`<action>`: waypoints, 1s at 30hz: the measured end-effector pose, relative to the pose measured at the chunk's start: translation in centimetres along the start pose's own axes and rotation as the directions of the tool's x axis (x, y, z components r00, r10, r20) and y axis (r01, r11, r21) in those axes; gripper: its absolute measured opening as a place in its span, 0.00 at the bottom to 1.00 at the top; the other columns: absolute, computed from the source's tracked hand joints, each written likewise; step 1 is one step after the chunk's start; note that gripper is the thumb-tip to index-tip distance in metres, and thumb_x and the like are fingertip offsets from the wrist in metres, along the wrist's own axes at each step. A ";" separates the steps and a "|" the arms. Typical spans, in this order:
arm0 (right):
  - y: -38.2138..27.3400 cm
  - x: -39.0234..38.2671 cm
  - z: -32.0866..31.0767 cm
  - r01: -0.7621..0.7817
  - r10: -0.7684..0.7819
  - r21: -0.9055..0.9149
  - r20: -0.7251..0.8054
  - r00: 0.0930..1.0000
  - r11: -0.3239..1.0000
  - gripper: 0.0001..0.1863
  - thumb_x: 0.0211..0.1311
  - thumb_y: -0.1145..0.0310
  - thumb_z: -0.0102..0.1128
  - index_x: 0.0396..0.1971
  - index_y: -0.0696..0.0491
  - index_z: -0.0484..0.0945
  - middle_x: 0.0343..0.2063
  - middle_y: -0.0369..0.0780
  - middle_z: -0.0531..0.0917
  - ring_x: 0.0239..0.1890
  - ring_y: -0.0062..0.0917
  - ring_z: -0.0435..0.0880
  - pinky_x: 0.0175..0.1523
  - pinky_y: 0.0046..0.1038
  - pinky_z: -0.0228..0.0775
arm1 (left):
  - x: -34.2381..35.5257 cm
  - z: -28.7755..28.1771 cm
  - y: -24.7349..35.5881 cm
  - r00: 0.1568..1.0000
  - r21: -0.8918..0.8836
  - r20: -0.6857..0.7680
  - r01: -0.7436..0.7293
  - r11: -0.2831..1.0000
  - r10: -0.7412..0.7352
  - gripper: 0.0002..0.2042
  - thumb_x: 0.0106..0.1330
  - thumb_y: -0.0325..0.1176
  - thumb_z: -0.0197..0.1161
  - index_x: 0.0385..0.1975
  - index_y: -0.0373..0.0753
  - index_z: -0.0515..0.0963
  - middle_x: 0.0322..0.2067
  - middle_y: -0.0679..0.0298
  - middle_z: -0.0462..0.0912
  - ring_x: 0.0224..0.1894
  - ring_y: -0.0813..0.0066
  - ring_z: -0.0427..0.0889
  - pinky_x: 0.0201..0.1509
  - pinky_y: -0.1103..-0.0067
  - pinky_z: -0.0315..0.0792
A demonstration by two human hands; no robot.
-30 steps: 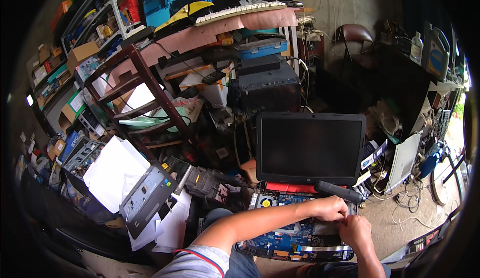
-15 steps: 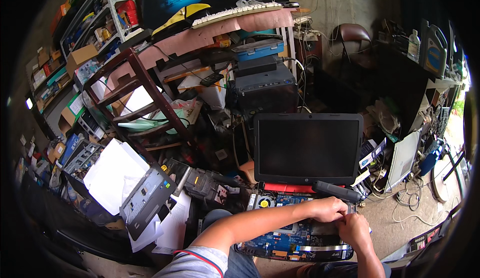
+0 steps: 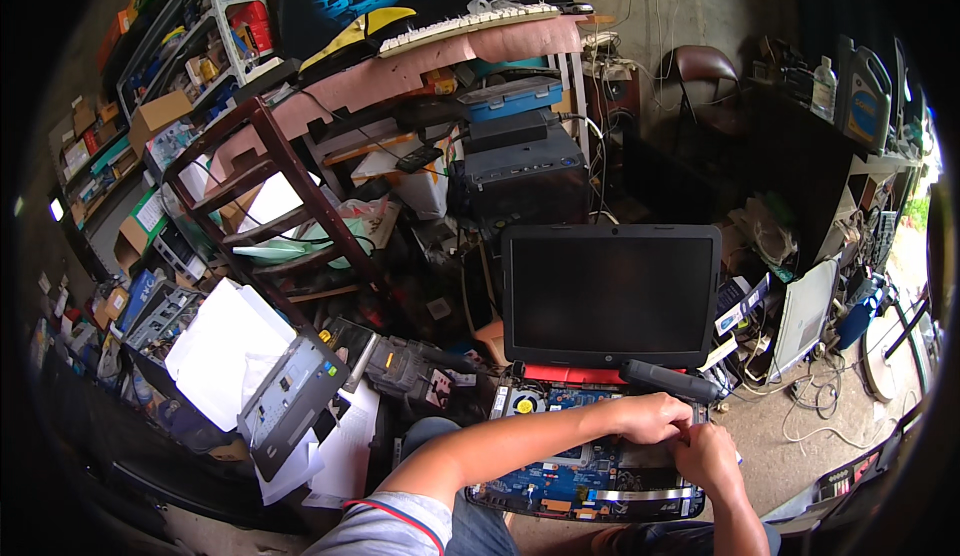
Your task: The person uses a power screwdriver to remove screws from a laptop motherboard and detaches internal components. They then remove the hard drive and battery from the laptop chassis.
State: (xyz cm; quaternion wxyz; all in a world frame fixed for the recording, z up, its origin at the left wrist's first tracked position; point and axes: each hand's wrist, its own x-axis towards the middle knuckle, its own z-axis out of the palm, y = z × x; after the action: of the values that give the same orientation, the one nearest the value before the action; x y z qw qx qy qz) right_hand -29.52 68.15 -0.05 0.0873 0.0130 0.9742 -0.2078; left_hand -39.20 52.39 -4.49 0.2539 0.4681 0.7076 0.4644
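An opened laptop stands before me, its black screen [image 3: 610, 296] raised and its base uncovered over my knees. In the base lie a blue circuit board [image 3: 575, 471], a round fan [image 3: 524, 406] with a yellow centre and a flat white ribbon cable [image 3: 645, 496]. My left hand [image 3: 652, 418] reaches across to the base's right side, fingers closed. Against its fingertips, my right hand [image 3: 711, 456] is closed too, at the same right edge. Whatever they pinch is hidden by the fingers. A long dark grey bar-shaped object [image 3: 670, 381] lies across the hinge side, just beyond my hands.
Left of me, a detached laptop palm-rest cover [image 3: 290, 406] leans by white packaging [image 3: 225, 351] and papers. A dark wooden rack [image 3: 285, 156] stands behind. Cables [image 3: 820, 396] trail over the floor at right, near a silver laptop panel [image 3: 805, 321]. A black computer case [image 3: 525, 176] sits beyond the screen.
Both hands stay together at the base's right edge, with barely any visible movement. The whole view has shifted slightly, and the picture on the far display has changed.
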 end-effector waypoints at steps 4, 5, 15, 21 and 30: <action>-0.2 0.2 -0.3 -0.010 0.011 -0.011 0.034 0.999 1.000 0.17 0.54 0.58 0.68 0.26 0.60 0.86 0.27 0.55 0.86 0.34 0.50 0.87 0.45 0.47 0.79 | -0.2 -0.1 0.6 0.999 0.087 0.009 0.033 0.996 -0.034 0.06 0.64 0.27 0.62 0.37 0.32 0.80 0.37 0.48 0.85 0.42 0.51 0.85 0.48 0.66 0.77; -0.8 0.0 -0.9 -0.025 0.026 -0.022 0.040 0.999 0.999 0.17 0.54 0.58 0.68 0.26 0.61 0.86 0.27 0.55 0.86 0.34 0.50 0.87 0.45 0.47 0.79 | -0.2 -0.1 0.4 1.000 0.130 0.011 0.017 0.991 -0.019 0.06 0.64 0.27 0.62 0.37 0.32 0.80 0.37 0.47 0.85 0.42 0.51 0.85 0.48 0.66 0.77; 0.5 0.2 0.0 0.020 -0.021 0.057 0.010 1.000 0.998 0.17 0.53 0.59 0.68 0.27 0.60 0.86 0.27 0.55 0.86 0.35 0.50 0.87 0.45 0.47 0.79 | -0.2 -0.1 0.5 1.000 0.061 -0.016 0.003 0.998 -0.002 0.07 0.66 0.29 0.61 0.37 0.32 0.80 0.37 0.47 0.85 0.42 0.51 0.85 0.47 0.66 0.77; -0.5 0.2 -1.0 -0.009 0.011 -0.029 0.042 0.999 1.000 0.15 0.54 0.59 0.68 0.28 0.57 0.87 0.28 0.54 0.86 0.36 0.51 0.87 0.45 0.47 0.79 | -0.1 -0.1 0.4 1.000 0.177 0.010 0.027 0.984 -0.029 0.06 0.66 0.28 0.61 0.37 0.32 0.80 0.37 0.47 0.85 0.41 0.52 0.85 0.46 0.66 0.77; 0.6 0.8 0.7 0.023 -0.023 0.014 -0.013 1.000 1.000 0.16 0.51 0.59 0.68 0.26 0.60 0.87 0.25 0.55 0.85 0.33 0.49 0.87 0.43 0.45 0.79 | -0.2 0.1 0.3 0.999 0.096 -0.050 0.008 0.995 -0.003 0.07 0.67 0.29 0.60 0.38 0.33 0.79 0.35 0.46 0.85 0.40 0.48 0.85 0.45 0.63 0.76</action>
State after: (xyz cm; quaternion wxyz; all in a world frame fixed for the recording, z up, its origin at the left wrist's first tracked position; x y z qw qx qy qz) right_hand -30.13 68.38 -1.05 0.0786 0.0036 0.9733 -0.2155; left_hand -38.90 52.30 -4.28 0.2148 0.4661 0.7367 0.4404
